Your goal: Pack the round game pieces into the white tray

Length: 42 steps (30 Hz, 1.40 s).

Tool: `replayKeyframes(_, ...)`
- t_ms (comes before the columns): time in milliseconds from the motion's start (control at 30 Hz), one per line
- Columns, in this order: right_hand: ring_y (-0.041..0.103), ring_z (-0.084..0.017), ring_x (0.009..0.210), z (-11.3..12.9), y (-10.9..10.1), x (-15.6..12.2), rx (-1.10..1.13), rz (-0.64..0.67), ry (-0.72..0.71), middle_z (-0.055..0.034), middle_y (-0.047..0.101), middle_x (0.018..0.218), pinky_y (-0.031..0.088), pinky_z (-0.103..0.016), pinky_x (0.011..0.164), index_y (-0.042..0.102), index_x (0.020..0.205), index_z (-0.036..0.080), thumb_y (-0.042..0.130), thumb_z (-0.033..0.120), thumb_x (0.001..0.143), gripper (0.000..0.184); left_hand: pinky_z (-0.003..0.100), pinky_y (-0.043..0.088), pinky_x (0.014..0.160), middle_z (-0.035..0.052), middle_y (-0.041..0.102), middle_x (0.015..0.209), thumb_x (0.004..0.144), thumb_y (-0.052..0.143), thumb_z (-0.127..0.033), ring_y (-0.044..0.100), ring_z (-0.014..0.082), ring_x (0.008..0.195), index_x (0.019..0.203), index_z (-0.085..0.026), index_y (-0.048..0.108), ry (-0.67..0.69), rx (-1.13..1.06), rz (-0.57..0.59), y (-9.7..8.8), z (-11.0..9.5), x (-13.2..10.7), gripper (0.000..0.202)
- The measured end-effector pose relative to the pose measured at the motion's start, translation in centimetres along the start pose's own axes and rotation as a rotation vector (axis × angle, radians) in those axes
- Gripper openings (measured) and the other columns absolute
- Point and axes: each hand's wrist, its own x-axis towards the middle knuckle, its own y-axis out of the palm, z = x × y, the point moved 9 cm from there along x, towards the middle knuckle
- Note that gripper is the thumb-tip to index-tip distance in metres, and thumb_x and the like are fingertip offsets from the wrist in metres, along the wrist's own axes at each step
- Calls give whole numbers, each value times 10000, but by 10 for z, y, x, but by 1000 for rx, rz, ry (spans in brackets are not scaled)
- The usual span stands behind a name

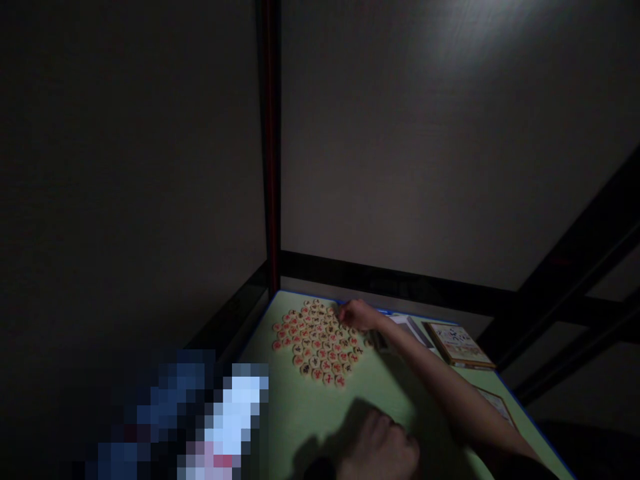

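Observation:
Many round wooden Chinese chess pieces (320, 349) with red and black characters lie close together in one layer on the green tabletop (280, 407). My right hand (359, 314) reaches across to the far right edge of the pieces. Its fingers are curled and pressed together there; whatever is between them is too small and dark to make out. Nearer to me, in front of the pieces, my left hand (379, 448) is closed in a fist over the table. The inside of that fist is hidden from view.
A flat framed box (460, 343) with a printed top lies at the table's right edge. A grey and white box (411, 331) sits partly behind my right forearm. Another printed board (495, 405) is partly covered by that arm. Walls (400, 167) stand behind the table.

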Motion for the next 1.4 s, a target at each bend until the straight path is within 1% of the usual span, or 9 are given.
replayKeyframes(233,703,-136,678,-9,6,4,71,-34,25,-7,758,717,487,-189,641,785,825,160,556,11,703,298,441,499,874,146,718,863,873,517,-139,633,268,937,991,-96,718,7,11,-12,5,0,2,237)
replayKeyframes(367,713,-143,792,-19,-11,4,15,-71,43,-35,779,840,480,-188,710,785,874,160,575,6,729,298,436,491,867,151,721,874,876,523,-153,638,281,944,996,-101,720,-22,13,-26,7,3,3,237)
replayKeyframes(533,710,-213,872,-37,-30,2,-145,-110,130,-113,774,915,477,-245,747,781,893,150,600,90,789,217,436,515,865,137,723,824,857,533,-119,656,265,899,956,-102,727,29,64,-42,6,-3,4,219)
replayKeyframes(600,710,-242,881,-38,-27,1,-199,-107,158,-136,769,927,483,-265,741,780,890,158,623,175,818,174,443,525,868,134,724,823,847,546,-109,661,267,912,954,-109,729,23,75,-50,7,-2,5,212)
replayKeyframes(700,710,-267,919,-33,-18,2,-253,-106,170,-164,756,983,494,-290,757,774,940,167,594,292,880,227,458,538,868,136,727,838,842,555,-99,666,274,940,953,-116,734,16,85,-24,11,0,5,211)
replayKeyframes(800,710,-264,945,-27,-9,4,-277,-100,165,-182,746,1016,493,-299,787,760,983,161,504,313,948,300,471,550,869,140,730,852,847,564,-113,673,278,946,959,-123,736,22,71,-32,11,2,5,205)
replayKeyframes(1067,699,-236,958,-20,-4,3,-236,-52,72,-138,745,1061,472,-264,778,712,1066,177,560,168,883,238,490,548,875,141,733,857,830,556,-110,677,299,950,968,-123,737,-18,72,-41,11,1,6,227)
replayKeyframes(1267,710,-166,855,-17,-3,6,-99,-20,14,-47,777,901,467,-201,718,755,940,166,570,39,793,268,457,534,870,134,729,836,841,552,-104,666,270,917,955,-118,726,25,64,-63,14,0,7,208)
replayKeyframes(1400,714,-159,780,-19,-1,10,-50,-18,17,-11,776,829,486,-206,691,787,904,176,611,62,772,248,447,520,848,147,724,836,829,558,-100,659,279,916,974,-103,721,8,57,-63,17,4,7,218)
